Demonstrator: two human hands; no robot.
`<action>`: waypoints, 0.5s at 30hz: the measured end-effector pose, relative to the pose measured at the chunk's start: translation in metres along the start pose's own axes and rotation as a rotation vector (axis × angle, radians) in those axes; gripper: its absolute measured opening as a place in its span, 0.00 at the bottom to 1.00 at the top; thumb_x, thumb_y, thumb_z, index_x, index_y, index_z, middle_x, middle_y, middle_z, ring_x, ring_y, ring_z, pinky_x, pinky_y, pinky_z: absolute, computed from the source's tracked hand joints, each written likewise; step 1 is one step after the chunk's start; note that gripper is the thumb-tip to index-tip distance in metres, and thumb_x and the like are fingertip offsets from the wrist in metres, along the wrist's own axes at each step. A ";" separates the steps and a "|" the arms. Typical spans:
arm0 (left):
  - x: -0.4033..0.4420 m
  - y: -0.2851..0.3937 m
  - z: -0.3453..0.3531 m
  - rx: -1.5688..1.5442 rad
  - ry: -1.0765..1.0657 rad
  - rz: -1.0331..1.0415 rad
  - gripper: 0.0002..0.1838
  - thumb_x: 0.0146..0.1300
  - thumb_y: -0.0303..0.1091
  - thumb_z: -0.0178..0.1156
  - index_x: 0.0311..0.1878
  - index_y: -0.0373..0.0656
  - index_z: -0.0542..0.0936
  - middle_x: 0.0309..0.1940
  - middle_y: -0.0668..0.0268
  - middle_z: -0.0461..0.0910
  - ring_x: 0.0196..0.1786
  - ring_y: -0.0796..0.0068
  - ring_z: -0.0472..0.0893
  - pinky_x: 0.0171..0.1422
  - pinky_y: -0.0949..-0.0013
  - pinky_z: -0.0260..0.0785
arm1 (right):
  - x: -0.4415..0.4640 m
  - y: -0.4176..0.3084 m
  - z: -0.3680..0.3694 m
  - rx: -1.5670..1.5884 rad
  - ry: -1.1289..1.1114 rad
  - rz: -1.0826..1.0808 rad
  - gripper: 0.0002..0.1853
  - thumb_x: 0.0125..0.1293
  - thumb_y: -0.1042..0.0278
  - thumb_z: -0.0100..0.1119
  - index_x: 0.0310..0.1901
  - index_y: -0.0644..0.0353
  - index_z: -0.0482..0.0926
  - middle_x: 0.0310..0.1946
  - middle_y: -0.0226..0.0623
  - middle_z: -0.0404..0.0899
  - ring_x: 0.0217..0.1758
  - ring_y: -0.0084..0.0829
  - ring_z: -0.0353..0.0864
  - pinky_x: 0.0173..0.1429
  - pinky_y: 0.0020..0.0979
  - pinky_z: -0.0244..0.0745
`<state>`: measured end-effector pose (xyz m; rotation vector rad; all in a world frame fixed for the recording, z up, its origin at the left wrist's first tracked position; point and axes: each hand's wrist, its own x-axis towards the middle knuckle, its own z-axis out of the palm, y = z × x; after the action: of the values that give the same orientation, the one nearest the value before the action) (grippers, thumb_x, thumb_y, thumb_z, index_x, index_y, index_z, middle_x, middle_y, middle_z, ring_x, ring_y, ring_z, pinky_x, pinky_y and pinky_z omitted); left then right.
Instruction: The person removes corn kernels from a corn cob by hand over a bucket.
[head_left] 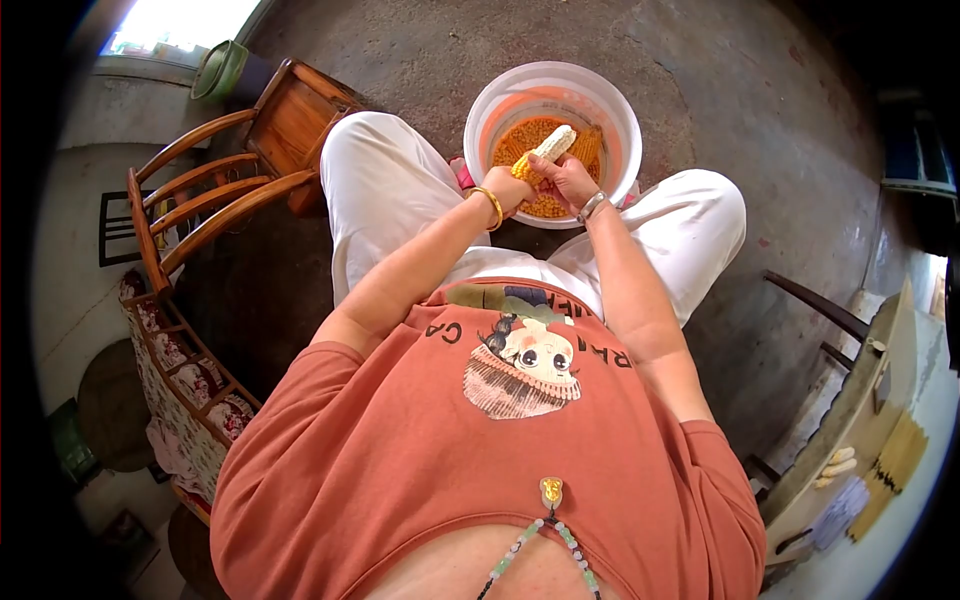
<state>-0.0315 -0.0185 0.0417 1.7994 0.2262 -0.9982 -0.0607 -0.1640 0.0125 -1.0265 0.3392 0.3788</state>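
An ear of corn [552, 146] slants up over the bucket, its far part stripped to the pale cob and its near part still covered in yellow kernels. My left hand [508, 190] is wrapped round the kernel-covered lower end. With its thumb pressed against the ear's side, my right hand [568, 181] also grips it; some of its fingers are hidden. Below both hands is a white plastic bucket [480, 110] between my knees. Loose orange-yellow kernels [518, 135] lie inside it, along with what looks like another ear at the right.
A wooden chair [290, 125] stands left of my knee, and a cushioned seat [190, 375] is behind it. At right is a pale table [850, 450] with a few small items. Concrete floor [700, 100] surrounds the bucket. A green container [222, 72] sits by the bright opening.
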 end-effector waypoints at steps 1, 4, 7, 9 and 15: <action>0.000 0.001 -0.002 -0.024 -0.036 -0.025 0.06 0.45 0.23 0.63 0.23 0.37 0.74 0.11 0.66 0.67 0.08 0.77 0.64 0.10 0.73 0.47 | 0.001 0.001 -0.002 -0.004 -0.002 0.009 0.19 0.58 0.58 0.65 0.43 0.62 0.74 0.31 0.29 0.76 0.27 0.17 0.75 0.30 0.19 0.75; 0.004 0.001 -0.010 -0.103 -0.139 -0.092 0.06 0.45 0.23 0.62 0.22 0.38 0.73 0.11 0.66 0.66 0.08 0.78 0.64 0.10 0.73 0.46 | 0.004 0.003 -0.005 -0.008 -0.005 0.019 0.18 0.58 0.56 0.65 0.41 0.61 0.74 0.27 0.27 0.76 0.24 0.16 0.73 0.29 0.18 0.74; 0.009 -0.003 -0.015 -0.184 -0.220 -0.135 0.07 0.46 0.22 0.61 0.20 0.39 0.72 0.12 0.66 0.66 0.08 0.78 0.62 0.10 0.74 0.46 | 0.004 0.004 -0.004 -0.003 0.003 0.005 0.17 0.58 0.56 0.65 0.39 0.60 0.75 0.26 0.27 0.75 0.23 0.16 0.72 0.28 0.18 0.74; 0.008 -0.002 -0.017 -0.214 -0.251 -0.161 0.08 0.46 0.23 0.61 0.18 0.40 0.71 0.11 0.66 0.66 0.08 0.79 0.61 0.11 0.74 0.46 | 0.004 0.005 -0.005 -0.008 0.010 0.008 0.16 0.59 0.56 0.64 0.39 0.60 0.75 0.26 0.27 0.75 0.22 0.15 0.72 0.28 0.18 0.73; 0.011 -0.004 -0.022 -0.289 -0.334 -0.225 0.10 0.49 0.22 0.60 0.19 0.42 0.69 0.12 0.69 0.64 0.08 0.81 0.59 0.12 0.76 0.45 | -0.001 0.000 -0.001 0.016 0.020 0.011 0.14 0.60 0.59 0.63 0.39 0.60 0.75 0.26 0.27 0.75 0.22 0.16 0.72 0.28 0.19 0.73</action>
<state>-0.0153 -0.0015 0.0346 1.3431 0.3496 -1.3348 -0.0612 -0.1649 0.0124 -1.0133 0.3653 0.3757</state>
